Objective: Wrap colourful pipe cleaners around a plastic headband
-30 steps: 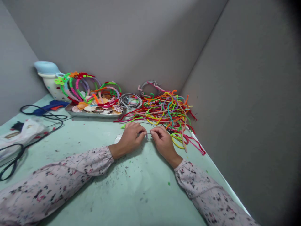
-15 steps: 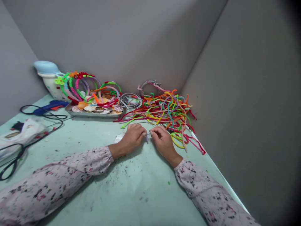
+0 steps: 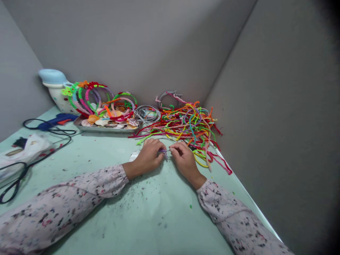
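Both of my hands meet over the middle of the table. My left hand (image 3: 149,155) is closed, its thumb and fingers pinching a short purple pipe cleaner (image 3: 163,151) whose end hangs down from the fingertips. Just right of it, my right hand (image 3: 183,158) pinches a thin grey wire close to the pipe cleaner; a small gap separates the two sets of fingertips. A thin dark wire arc (image 3: 166,139) shows behind the hands, partly hidden by them. A whitish flat piece (image 3: 134,156) lies beside my left wrist.
A heap of coloured pipe cleaners (image 3: 186,122) lies behind my right hand. Left of it are coiled grey wire hoops (image 3: 147,113) and a metal tray (image 3: 106,129) with shells and wrapped headbands. A blue glue gun (image 3: 57,120), black cable (image 3: 70,132), plastic bag (image 3: 37,147) and blue-lidded container (image 3: 57,92) stand left.
My left thumb and fingers have shifted slightly, so more of the purple pipe cleaner shows between them. My right hand stays almost in place.
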Demonstrator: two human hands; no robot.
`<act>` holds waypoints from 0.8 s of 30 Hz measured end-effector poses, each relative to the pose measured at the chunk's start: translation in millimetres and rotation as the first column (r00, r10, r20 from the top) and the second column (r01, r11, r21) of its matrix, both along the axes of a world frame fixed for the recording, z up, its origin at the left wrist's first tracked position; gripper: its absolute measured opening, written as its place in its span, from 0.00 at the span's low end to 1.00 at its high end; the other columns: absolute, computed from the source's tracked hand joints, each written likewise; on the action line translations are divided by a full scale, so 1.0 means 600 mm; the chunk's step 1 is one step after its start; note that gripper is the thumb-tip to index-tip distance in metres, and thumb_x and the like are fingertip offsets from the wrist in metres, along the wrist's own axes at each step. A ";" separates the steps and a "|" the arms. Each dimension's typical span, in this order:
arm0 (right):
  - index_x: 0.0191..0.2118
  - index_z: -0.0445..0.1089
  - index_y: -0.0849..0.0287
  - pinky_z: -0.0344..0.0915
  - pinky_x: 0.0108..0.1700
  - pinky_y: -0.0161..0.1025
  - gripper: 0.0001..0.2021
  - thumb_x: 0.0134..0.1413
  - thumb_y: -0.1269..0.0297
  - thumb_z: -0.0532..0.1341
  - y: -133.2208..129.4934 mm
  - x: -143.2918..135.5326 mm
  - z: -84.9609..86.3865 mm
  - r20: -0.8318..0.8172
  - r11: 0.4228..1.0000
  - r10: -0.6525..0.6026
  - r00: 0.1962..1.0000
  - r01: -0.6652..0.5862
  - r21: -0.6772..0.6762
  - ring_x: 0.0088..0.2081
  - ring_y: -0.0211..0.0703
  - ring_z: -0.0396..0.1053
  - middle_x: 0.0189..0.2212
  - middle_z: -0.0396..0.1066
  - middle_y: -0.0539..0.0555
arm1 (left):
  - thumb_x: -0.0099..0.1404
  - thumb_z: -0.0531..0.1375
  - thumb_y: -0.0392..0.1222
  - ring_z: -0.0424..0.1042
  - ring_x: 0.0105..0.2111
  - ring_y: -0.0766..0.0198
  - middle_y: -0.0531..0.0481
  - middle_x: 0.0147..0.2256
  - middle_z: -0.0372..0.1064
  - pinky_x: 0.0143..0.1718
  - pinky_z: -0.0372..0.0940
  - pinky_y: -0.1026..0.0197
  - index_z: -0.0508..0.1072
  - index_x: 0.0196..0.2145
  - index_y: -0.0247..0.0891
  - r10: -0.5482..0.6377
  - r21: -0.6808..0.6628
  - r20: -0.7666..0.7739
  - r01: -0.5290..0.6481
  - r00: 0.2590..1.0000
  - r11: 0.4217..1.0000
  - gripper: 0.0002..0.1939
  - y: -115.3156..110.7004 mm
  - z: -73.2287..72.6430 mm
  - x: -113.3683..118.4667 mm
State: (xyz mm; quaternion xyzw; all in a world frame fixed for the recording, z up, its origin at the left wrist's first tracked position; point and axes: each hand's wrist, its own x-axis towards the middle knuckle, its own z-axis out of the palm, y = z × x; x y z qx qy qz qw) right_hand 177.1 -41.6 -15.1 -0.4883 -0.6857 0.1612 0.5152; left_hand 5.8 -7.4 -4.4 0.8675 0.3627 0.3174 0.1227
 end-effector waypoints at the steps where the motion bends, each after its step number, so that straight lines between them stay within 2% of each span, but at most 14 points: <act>1: 0.35 0.70 0.56 0.63 0.42 0.40 0.05 0.59 0.66 0.57 0.000 0.000 0.000 -0.004 1.000 0.002 1.000 -0.002 -0.006 0.38 0.42 0.66 0.33 0.67 0.52 | 0.57 0.57 0.33 0.62 0.38 0.58 0.50 0.32 0.67 0.43 0.56 0.54 0.70 0.33 0.37 0.009 0.007 0.005 -0.009 1.000 1.000 0.05 0.000 0.000 0.000; 11: 0.36 0.70 0.56 0.65 0.38 0.39 0.07 0.59 0.62 0.56 0.002 0.002 -0.008 -0.074 0.995 -0.004 0.997 -0.004 -0.096 0.37 0.42 0.66 0.34 0.66 0.52 | 0.60 0.59 0.35 0.64 0.38 0.59 0.50 0.33 0.69 0.43 0.56 0.54 0.71 0.33 0.39 0.015 0.035 0.069 -0.018 0.998 0.999 0.02 0.002 0.002 -0.001; 24: 0.36 0.70 0.56 0.65 0.37 0.39 0.08 0.60 0.60 0.56 0.000 0.002 -0.006 -0.074 0.996 0.006 0.997 -0.012 -0.089 0.36 0.42 0.66 0.33 0.67 0.53 | 0.62 0.59 0.39 0.64 0.38 0.59 0.51 0.33 0.69 0.45 0.56 0.53 0.71 0.33 0.39 0.014 0.036 0.084 -0.017 0.996 0.999 0.02 -0.003 0.007 -0.002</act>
